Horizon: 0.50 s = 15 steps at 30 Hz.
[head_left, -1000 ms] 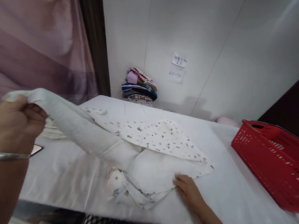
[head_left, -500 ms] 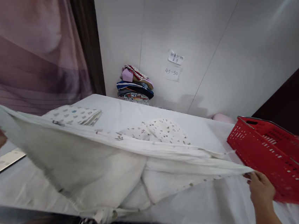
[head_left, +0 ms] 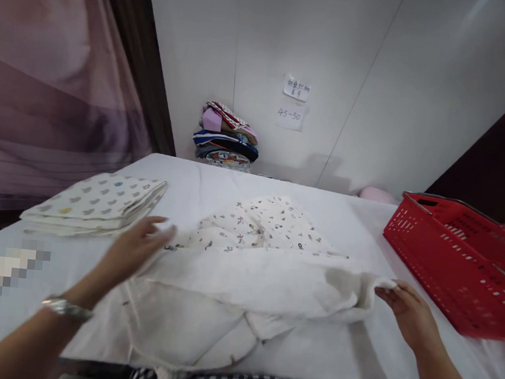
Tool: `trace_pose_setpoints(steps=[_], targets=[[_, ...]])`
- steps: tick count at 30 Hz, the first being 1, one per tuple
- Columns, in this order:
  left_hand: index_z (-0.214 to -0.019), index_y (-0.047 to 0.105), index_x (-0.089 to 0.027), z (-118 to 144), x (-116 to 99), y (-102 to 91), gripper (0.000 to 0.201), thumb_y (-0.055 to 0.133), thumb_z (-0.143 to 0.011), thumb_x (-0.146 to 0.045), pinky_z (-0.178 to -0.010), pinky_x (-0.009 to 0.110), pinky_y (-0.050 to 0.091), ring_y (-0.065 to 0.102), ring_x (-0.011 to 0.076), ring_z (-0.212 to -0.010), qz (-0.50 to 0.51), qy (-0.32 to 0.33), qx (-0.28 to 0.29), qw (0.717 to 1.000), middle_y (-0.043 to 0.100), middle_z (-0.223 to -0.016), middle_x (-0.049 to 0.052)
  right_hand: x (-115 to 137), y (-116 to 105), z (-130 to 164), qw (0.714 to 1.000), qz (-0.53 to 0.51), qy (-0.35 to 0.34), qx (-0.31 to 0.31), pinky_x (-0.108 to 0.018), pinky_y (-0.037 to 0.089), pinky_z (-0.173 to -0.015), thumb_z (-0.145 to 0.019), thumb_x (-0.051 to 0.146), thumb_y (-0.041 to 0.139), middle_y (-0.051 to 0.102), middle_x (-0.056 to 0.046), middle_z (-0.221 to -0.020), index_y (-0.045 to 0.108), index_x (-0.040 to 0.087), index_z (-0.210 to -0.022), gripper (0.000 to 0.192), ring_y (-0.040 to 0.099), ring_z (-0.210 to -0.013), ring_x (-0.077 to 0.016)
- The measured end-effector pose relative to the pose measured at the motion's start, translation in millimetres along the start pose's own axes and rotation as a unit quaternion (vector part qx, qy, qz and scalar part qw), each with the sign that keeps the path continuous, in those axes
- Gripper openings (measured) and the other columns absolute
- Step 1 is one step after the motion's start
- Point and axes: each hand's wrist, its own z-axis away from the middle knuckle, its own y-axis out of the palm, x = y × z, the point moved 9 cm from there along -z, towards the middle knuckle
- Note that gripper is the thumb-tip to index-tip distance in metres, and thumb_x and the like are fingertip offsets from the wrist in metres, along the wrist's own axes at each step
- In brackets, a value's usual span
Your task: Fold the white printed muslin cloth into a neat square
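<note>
A thin white cloth printed with small plant motifs lies partly bunched across the white table. Its plain side faces up in front, while the printed side shows behind. My right hand pinches the cloth's right end, lifting it a little off the table. At the cloth's left edge, my left hand has thumb and fingers apart, slightly blurred by motion; it seems to hold nothing. The near part of the cloth hangs over the table's front edge.
A folded cloth with grey and coloured spots lies at the left. The red plastic basket stands at the right. Against the wall rises a pile of folded fabrics. Paper notes are stuck on the wall.
The cloth was stretched in the air between both hands; now it has come down onto the table. My left hand has moved right and inward, while my right hand has shifted slightly left.
</note>
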Motion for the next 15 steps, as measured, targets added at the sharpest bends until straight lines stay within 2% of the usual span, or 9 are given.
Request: trace_pose_setpoints(steps=[2,4,5,6,8,10,11,13,15], targets=[[-0.127,0.047,-0.025,17.3,-56.5,54.9,0.059,0.050,-0.079,-0.058,-0.081,0.031,0.049,0.062,0.0214,-0.096,-0.011,0.108,0.089,0.990,0.062,-0.114,0.004,18.2,32.8,2.0,0.998,0.002,-0.046,0.045,-0.030,0.055,-0.068,-0.062,0.038,0.074,0.068,-0.001,-0.076,0.067,0.022,-0.076,0.022,0.065,-0.069,-0.0168],[-0.134,0.041,-0.027,37.1,-103.9,106.2,0.069,0.056,-0.075,-0.057,-0.090,0.035,0.046,0.056,0.0265,-0.113,-0.053,0.188,0.162,0.967,0.052,-0.133,0.007,35.1,68.5,9.3,0.992,0.023,-0.078,0.099,-0.029,0.053,-0.067,-0.068,0.040,0.069,0.067,-0.002,-0.079,0.068,0.022,-0.082,0.022,0.063,-0.072,-0.0169],[-0.136,0.040,-0.026,44.9,-120.6,128.5,0.074,0.059,-0.072,-0.057,-0.090,0.037,0.046,0.055,0.0283,-0.114,-0.076,0.211,0.193,0.955,0.048,-0.137,0.009,42.9,84.1,15.2,0.987,0.045,-0.092,0.122,-0.029,0.052,-0.067,-0.071,0.042,0.067,0.066,-0.003,-0.081,0.068,0.023,-0.086,0.024,0.062,-0.074,-0.0176],[-0.135,0.042,-0.025,49.9,-131.2,147.2,0.072,0.061,-0.072,-0.054,-0.087,0.038,0.047,0.058,0.0290,-0.108,-0.100,0.219,0.217,0.946,0.050,-0.134,0.010,50.0,97.3,22.3,0.981,0.080,-0.109,0.142,-0.030,0.052,-0.069,-0.073,0.043,0.065,0.066,-0.004,-0.085,0.068,0.023,-0.090,0.027,0.062,-0.078,-0.0186],[-0.120,0.055,-0.022,54.3,-143.0,173.1,0.050,0.058,-0.077,-0.046,-0.078,0.038,0.048,0.063,0.0286,-0.096,-0.139,0.236,0.258,0.926,0.060,-0.118,0.012,58.8,115.1,38.2,0.957,0.189,-0.140,0.170,-0.030,0.051,-0.073,-0.073,0.043,0.065,0.066,-0.005,-0.093,0.067,0.023,-0.098,0.032,0.061,-0.086,-0.0206],[-0.097,0.064,-0.020,47.8,-147.0,179.4,0.029,0.050,-0.083,-0.041,-0.072,0.037,0.047,0.064,0.0265,-0.087,-0.148,0.257,0.271,0.916,0.065,-0.102,0.011,54.4,122.8,51.1,0.911,0.326,-0.154,0.201,-0.030,0.051,-0.075,-0.071,0.040,0.067,0.066,-0.004,-0.095,0.065,0.024,-0.103,0.036,0.061,-0.087,-0.0210],[-0.089,0.064,-0.020,39.1,-147.4,175.0,0.028,0.045,-0.086,-0.041,-0.071,0.036,0.047,0.064,0.0252,-0.085,-0.140,0.265,0.265,0.916,0.066,-0.097,0.010,46.8,122.4,53.8,0.882,0.388,-0.151,0.219,-0.030,0.051,-0.074,-0.072,0.038,0.065,0.066,-0.003,-0.093,0.066,0.024,-0.103,0.034,0.062,-0.084,-0.0207],[-0.083,0.064,-0.021,8.0,-144.3,152.2,0.032,0.041,-0.089,-0.042,-0.070,0.033,0.046,0.063,0.0226,-0.083,-0.124,0.260,0.225,0.931,0.067,-0.093,0.007,29.0,114.5,47.5,0.832,0.476,-0.141,0.247,-0.031,0.051,-0.070,-0.075,0.033,0.058,0.067,-0.002,-0.086,0.067,0.025,-0.096,0.024,0.062,-0.078,-0.0204],[-0.086,0.064,-0.021,-39.4,-136.9,113.3,0.032,0.042,-0.088,-0.043,-0.072,0.031,0.044,0.063,0.0219,-0.087,-0.127,0.217,0.148,0.956,0.069,-0.095,0.007,20.0,103.6,22.5,0.795,0.532,-0.146,0.252,-0.032,0.051,-0.069,-0.076,0.024,0.051,0.068,-0.003,-0.083,0.068,0.024,-0.082,0.018,0.063,-0.076,-0.0213]])
